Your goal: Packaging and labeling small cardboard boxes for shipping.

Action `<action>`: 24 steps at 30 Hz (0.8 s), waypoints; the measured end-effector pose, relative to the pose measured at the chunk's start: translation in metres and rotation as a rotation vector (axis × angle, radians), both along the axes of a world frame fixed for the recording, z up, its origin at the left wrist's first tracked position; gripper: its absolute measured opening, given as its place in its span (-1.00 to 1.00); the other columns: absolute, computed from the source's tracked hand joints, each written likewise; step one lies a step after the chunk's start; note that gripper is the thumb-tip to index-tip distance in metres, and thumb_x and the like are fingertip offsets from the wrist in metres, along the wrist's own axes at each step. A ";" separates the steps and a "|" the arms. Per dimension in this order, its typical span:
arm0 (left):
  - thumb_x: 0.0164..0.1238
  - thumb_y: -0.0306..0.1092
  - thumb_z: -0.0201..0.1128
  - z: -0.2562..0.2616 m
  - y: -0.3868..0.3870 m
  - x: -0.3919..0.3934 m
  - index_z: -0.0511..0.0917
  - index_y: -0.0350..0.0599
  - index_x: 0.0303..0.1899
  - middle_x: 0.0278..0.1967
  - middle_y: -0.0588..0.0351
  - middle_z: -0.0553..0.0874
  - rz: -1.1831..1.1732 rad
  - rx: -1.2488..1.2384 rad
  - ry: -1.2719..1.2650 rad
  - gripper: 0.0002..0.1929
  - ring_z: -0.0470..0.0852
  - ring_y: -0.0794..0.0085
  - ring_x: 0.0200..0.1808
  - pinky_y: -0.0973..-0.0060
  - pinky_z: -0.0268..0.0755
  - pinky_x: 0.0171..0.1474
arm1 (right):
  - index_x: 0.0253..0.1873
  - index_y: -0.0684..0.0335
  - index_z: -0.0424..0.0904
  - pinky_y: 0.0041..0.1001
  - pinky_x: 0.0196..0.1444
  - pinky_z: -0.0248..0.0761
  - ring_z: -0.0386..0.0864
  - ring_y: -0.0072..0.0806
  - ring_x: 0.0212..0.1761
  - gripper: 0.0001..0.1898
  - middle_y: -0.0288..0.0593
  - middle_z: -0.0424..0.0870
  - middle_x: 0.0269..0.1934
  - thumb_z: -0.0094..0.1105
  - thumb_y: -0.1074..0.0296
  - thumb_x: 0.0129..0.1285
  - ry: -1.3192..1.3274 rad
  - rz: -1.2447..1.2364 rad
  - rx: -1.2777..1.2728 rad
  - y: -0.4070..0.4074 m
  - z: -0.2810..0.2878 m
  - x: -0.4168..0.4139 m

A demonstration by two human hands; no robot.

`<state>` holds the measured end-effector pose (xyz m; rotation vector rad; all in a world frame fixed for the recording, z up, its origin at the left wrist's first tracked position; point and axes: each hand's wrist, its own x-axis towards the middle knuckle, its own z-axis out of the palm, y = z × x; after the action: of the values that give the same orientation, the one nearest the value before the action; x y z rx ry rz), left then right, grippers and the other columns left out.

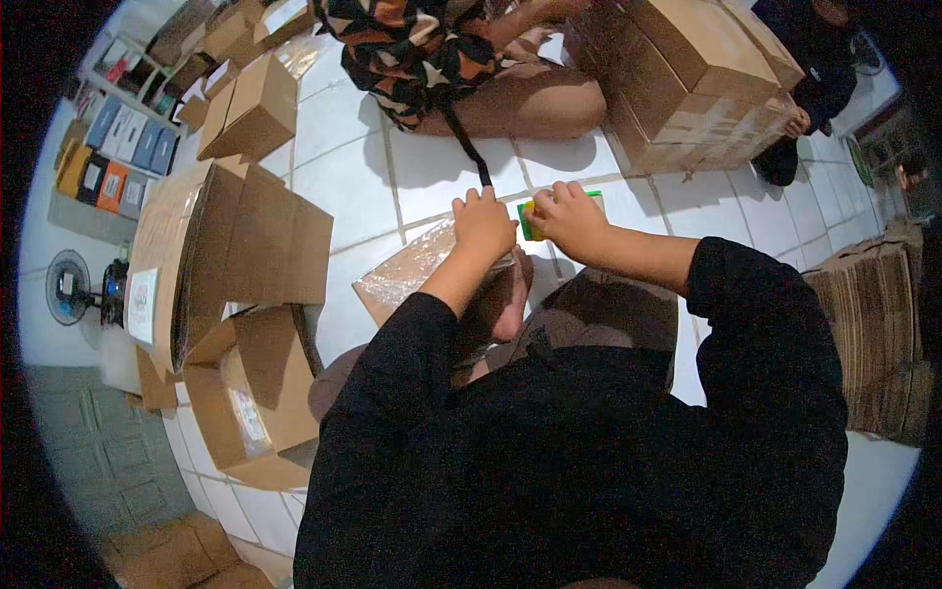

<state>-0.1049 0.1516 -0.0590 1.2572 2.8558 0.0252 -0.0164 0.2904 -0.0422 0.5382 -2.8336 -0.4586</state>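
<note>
A cardboard box [403, 269] wrapped in clear, shiny plastic or tape sits on the floor by my bare foot [513, 313]. My left hand [484, 230] is curled over its far right part, and the hand and forearm hide much of that side. The lower end of a black strap [464, 140] reaches my left fingertips; whether they touch it is unclear. Just to the right, my right hand [570, 221] grips a green and yellow object [527, 222] that looks like a tape dispenser. My fingers cover its middle.
Another person in patterned clothing [412, 55] sits opposite, beside large taped cartons [706, 103]. A second person's hand [796, 121] is at those cartons. Boxes stand left, including a carton with raised flaps [221, 397]. Flat cardboard [868, 309] is stacked right. A fan [68, 287] stands far left.
</note>
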 end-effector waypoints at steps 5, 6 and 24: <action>0.04 -0.26 0.08 -0.001 0.001 0.013 0.63 -0.08 -0.35 -0.20 0.16 0.52 0.049 0.032 0.021 -0.78 0.39 0.30 -0.11 0.30 0.14 -0.11 | -0.15 0.16 0.49 -0.33 -0.19 0.26 0.40 -0.22 -0.20 -0.76 -0.12 0.45 -0.25 0.00 0.28 0.06 -0.116 -0.110 0.039 -0.008 -0.033 -0.011; 0.04 -0.27 0.08 -0.004 0.000 0.020 0.63 -0.08 -0.36 -0.21 0.16 0.52 0.054 0.064 0.031 -0.79 0.39 0.31 -0.11 0.30 0.14 -0.11 | -0.19 0.18 0.52 -0.32 -0.17 0.24 0.40 -0.24 -0.18 -0.77 -0.11 0.46 -0.26 0.02 0.25 0.07 -0.176 -0.296 -0.042 0.021 -0.056 -0.013; 0.11 -0.17 0.11 -0.009 -0.004 0.013 0.60 0.07 -0.37 -0.27 0.19 0.52 0.049 0.193 0.090 -0.84 0.44 0.28 -0.22 0.28 0.18 -0.19 | 0.24 0.24 0.22 -0.45 0.12 0.25 0.37 -0.41 0.10 -0.47 -0.16 0.40 0.10 0.06 0.15 0.23 -0.990 -0.534 -2.128 0.019 -0.092 -0.029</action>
<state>-0.0917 0.1473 -0.0682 1.2482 3.0231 0.2571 -0.0455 0.3091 -0.1347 -0.6027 -2.0281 2.8737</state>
